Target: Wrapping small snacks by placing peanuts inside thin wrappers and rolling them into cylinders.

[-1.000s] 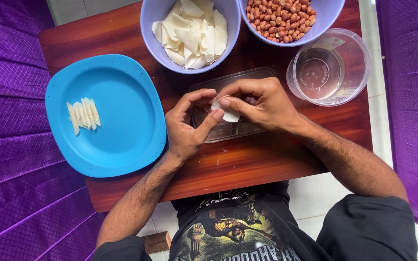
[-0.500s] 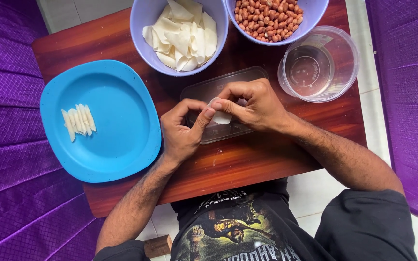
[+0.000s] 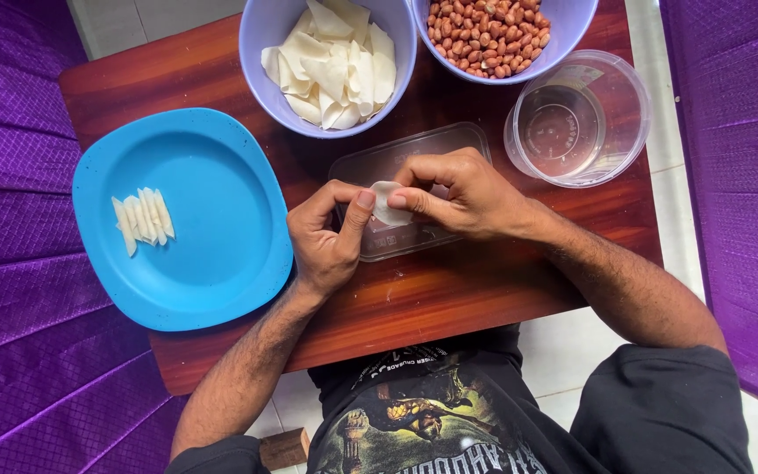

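Observation:
Both hands meet over a clear rectangular lid (image 3: 379,162) lying on the wooden table (image 3: 484,281). My left hand (image 3: 326,237) and my right hand (image 3: 462,193) pinch a small white dough wrapper (image 3: 386,204) between thumbs and fingertips. Several folded white pieces (image 3: 140,218) lie in a row on the blue plate (image 3: 212,263) to the left. A lilac bowl (image 3: 261,61) behind the hands holds a heap of white wrappers (image 3: 331,66).
A second lilac bowl of peanuts (image 3: 489,31) stands at the back right. A clear round tub (image 3: 576,118) with a little water stands to the right of the hands. Purple quilted cushions (image 3: 19,263) flank the table on both sides.
The wrapper shows more between the fingertips and the hands have shifted slightly on it. The view has drifted a little; nothing else on the table moved.

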